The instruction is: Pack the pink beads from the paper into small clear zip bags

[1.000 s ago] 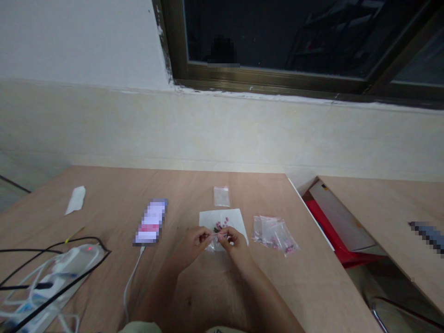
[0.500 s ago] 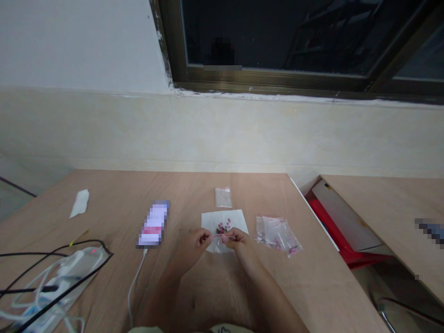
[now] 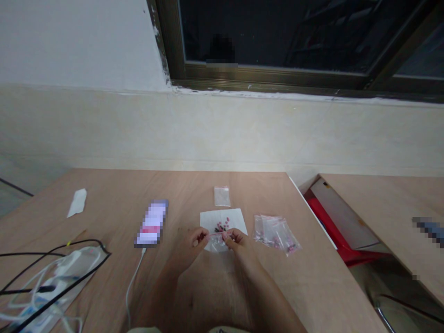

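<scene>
My left hand point(image 3: 191, 243) and my right hand point(image 3: 236, 244) meet over the lower edge of a white paper sheet point(image 3: 211, 221). Between their fingertips they pinch a thin pink strip point(image 3: 215, 235), too small to identify exactly. A small clear plastic bag point(image 3: 217, 245) lies under my fingers, partly hidden by them. On the paper sits a little cluster of pink and dark pieces point(image 3: 222, 225). Just right of the sheet lies a clear bag of pink pieces point(image 3: 275, 235), and a small clear bag point(image 3: 222, 196) lies beyond it.
A phone point(image 3: 151, 223) with a blurred screen lies left of my hands, trailing a white cable point(image 3: 133, 282). Black and white cables surround a power strip point(image 3: 58, 277) at the lower left. A white tissue point(image 3: 77, 202) lies farther left. Beyond the table's right edge are a red object point(image 3: 333, 229) and another wooden board point(image 3: 381, 203).
Both hands stay close together with the pink strip pinched between them. They have shifted only slightly, and the view has moved a little.
</scene>
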The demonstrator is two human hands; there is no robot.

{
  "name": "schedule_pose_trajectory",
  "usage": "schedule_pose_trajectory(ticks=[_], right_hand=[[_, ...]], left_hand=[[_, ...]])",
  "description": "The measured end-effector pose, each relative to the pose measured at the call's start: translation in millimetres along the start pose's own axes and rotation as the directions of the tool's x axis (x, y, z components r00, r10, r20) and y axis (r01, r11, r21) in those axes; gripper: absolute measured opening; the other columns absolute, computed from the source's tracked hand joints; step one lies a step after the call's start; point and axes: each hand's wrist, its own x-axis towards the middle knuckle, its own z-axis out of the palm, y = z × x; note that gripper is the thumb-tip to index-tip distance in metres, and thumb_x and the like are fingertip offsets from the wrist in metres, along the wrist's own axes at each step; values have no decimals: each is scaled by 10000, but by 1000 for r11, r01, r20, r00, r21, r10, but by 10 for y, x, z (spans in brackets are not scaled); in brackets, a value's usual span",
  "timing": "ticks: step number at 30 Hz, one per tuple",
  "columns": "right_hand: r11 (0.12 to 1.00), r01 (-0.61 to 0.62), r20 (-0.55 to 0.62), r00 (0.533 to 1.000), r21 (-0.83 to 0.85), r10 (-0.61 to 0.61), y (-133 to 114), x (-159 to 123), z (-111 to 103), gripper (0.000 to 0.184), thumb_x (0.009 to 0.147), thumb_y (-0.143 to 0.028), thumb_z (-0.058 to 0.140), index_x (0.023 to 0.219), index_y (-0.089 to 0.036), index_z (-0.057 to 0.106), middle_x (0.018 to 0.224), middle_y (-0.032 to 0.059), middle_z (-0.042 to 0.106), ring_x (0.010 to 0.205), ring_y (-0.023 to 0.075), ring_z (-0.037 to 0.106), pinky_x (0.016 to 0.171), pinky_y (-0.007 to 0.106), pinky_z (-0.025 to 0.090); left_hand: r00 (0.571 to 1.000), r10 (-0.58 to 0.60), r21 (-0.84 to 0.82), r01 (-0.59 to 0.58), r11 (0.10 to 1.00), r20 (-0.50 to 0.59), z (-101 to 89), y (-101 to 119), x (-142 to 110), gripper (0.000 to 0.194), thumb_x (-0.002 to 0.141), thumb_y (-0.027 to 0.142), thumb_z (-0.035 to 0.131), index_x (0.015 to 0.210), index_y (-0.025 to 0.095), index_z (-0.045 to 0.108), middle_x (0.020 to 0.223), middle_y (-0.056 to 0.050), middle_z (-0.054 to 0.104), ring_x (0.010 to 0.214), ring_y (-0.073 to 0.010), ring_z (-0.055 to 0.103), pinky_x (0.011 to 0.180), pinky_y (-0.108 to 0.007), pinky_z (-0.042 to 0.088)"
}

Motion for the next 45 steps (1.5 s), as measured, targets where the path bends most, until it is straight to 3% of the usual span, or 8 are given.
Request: schedule_pose_trajectory(ticks=[6, 10, 16, 27, 32, 35, 40, 45], right_hand=[[994, -71, 47, 996, -87, 75, 165, -137, 22, 342, 643, -473, 562, 555, -152, 487, 493, -32, 447, 485, 86, 372, 458, 206, 267], [992, -38, -65, 997, -123, 30, 186, -8, -25, 293, 653, -430, 538, 548, -170, 455, 491, -38, 428, 480, 91, 368, 464, 213, 273], [949, 4, -305, 946, -317, -106, 16, 592, -117, 189, 669, -329, 489, 542, -189, 470, 531, -7, 497, 528, 128, 445, 499, 232, 314], [885, -111, -465, 876, -453, -128, -133, 1582, 47, 36, 599, -157, 528, 610, -168, 495, 636, 75, 577, 656, 204, 530, 579, 281, 346], [844, -88, -525, 815, -529, -244, -238, 1249, -46, 128, 654, -240, 499, 745, -152, 517, 816, 131, 568, 835, 246, 491, 711, 325, 327], [714, 3, -482, 735, -700, -476, -277, 800, -352, 225, 696, -285, 427, 835, -133, 517, 837, 121, 551, 826, 242, 473, 743, 346, 322], [530, -298, -584, 615, -794, -529, -56, 71, -1017, 380, 669, -327, 432, 930, -73, 542, 926, 196, 540, 870, 305, 458, 737, 391, 321], [482, -350, -555, 735, -803, -391, 229, -214, -1275, 387, 719, -386, 375, 850, -106, 608, 908, 189, 604, 823, 281, 535, 679, 356, 367]], left_hand=[[987, -143, -84, 137, 987, -73, 15, -39, 0, 249, 741, 390, 445, 713, 168, 554, 629, 6, 570, 628, -140, 525, 585, -242, 410], [952, -238, -131, 216, 968, -190, 48, -133, 43, 274, 735, 414, 428, 743, 169, 551, 665, -3, 586, 646, -150, 550, 580, -246, 426], [973, -93, 93, 114, 989, -209, 75, -404, 15, 232, 760, 337, 409, 721, 168, 564, 699, -24, 587, 681, -161, 526, 638, -282, 427], [988, -9, 292, 54, 955, -153, 117, -502, -41, 218, 806, 297, 363, 741, 198, 547, 767, -32, 599, 772, -188, 528, 724, -318, 404], [986, -25, 255, 68, 964, -166, 104, -469, -54, 192, 797, 299, 373, 728, 227, 538, 757, -20, 594, 757, -200, 528, 710, -316, 407], [983, -29, 235, 72, 969, -180, 103, -462, -57, 171, 784, 300, 389, 717, 235, 532, 751, -15, 591, 762, -208, 526, 714, -322, 407], [983, -48, 201, 84, 976, -179, 106, -466, -53, 173, 780, 306, 383, 723, 241, 533, 754, -16, 585, 773, -218, 522, 716, -335, 404], [982, -31, 205, 70, 976, -186, 107, -465, -46, 183, 771, 306, 392, 715, 233, 550, 750, -19, 590, 766, -218, 518, 715, -331, 395]])
